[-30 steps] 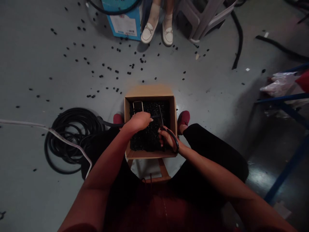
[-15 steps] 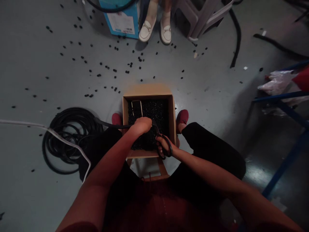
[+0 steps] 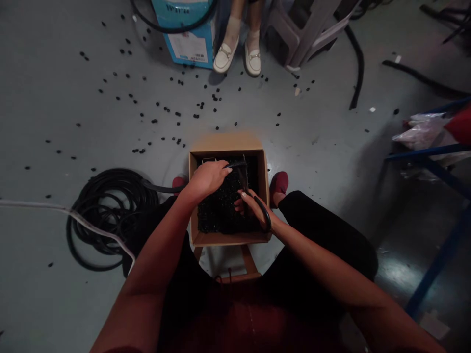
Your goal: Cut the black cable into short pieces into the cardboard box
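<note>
Left hand: The person's left hand [image 3: 208,179] was curled over a black cable [image 3: 162,188] and gripped it above the box, with the fingers closed and pressed together.

Right hand: The right hand [image 3: 253,208] was closed around the handles of the black scissors [image 3: 243,175], with the fingers curled in at the loops.

Scissors: The blades pointed up and away from the person, right by the cut end of the cable. I could not tell if they were biting it.

Box: A cardboard box [image 3: 230,239] sat between the person's knees, just under both hands, on a wooden stool [image 3: 250,260]. It was open at the top and nearly full of small black bits [image 3: 221,215].

Floor: More of the small black bits [image 3: 178,113] lay scattered on the gray floor past the box. A big coil of black cable [image 3: 110,230] lay to the left, and a white cord [image 3: 69,212] ran across it.

Feet: The person wore red shoes [image 3: 278,189] and black pants [image 3: 327,225].

Nearby: Another person's white shoes [image 3: 235,59] stood by a blue box [image 3: 187,44].
</note>
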### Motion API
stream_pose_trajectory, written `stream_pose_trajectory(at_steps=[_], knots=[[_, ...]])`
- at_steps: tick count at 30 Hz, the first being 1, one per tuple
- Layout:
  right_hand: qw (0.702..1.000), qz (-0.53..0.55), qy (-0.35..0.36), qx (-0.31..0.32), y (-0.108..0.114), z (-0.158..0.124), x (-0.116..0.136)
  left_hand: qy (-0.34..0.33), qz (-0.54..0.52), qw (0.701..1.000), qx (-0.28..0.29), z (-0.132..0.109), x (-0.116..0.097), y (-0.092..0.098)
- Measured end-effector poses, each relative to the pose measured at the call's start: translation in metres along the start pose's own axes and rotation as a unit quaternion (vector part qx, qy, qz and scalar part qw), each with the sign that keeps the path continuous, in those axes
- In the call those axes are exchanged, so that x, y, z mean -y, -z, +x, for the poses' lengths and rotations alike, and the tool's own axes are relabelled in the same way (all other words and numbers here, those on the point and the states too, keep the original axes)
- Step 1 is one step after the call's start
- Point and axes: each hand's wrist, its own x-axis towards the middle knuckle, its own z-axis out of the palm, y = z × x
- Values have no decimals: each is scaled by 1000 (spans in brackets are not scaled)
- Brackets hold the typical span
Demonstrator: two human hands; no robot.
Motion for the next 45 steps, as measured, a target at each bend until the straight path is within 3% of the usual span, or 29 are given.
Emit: stream_pose_trajectory(at_steps=[12, 45], knots=[[990, -71, 120, -25, 2, -3, 4, 10, 3, 1000, -22, 0, 0, -1], [982, -150, 114, -22, 5, 0, 4, 23, 19, 999, 33, -2, -16, -7]])
